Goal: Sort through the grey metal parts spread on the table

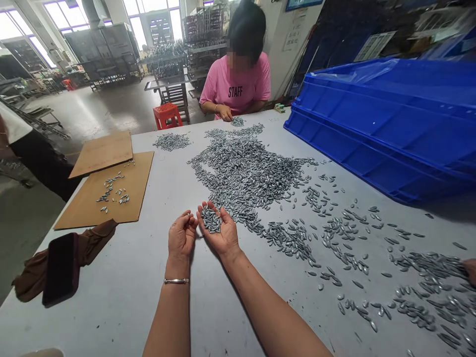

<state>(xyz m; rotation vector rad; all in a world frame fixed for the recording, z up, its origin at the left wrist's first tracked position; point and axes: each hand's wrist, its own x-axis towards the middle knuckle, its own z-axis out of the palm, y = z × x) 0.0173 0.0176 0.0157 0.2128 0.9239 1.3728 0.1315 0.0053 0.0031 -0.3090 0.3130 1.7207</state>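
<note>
My right hand point(227, 237) is cupped palm up, full of small grey spindle-shaped metal pieces point(211, 220). Close beside it on the left, my left hand point(181, 237) has its fingers curled in with the thumb against them; whether a piece is between the fingertips is too small to tell. A silver bracelet point(176, 281) circles the left wrist. Just beyond both hands, a large heap of the same pieces point(253, 173) spreads over the white table point(130, 277). Loose pieces point(344, 240) trail from it towards the right.
Two cardboard sheets point(139, 198) with some pieces lie at left, near a phone point(61, 270) on a brown cloth point(98, 240). Blue crates point(372, 134) stand at right. A person in pink point(238, 82) works opposite. Another hand point(470, 270) shows at the right edge.
</note>
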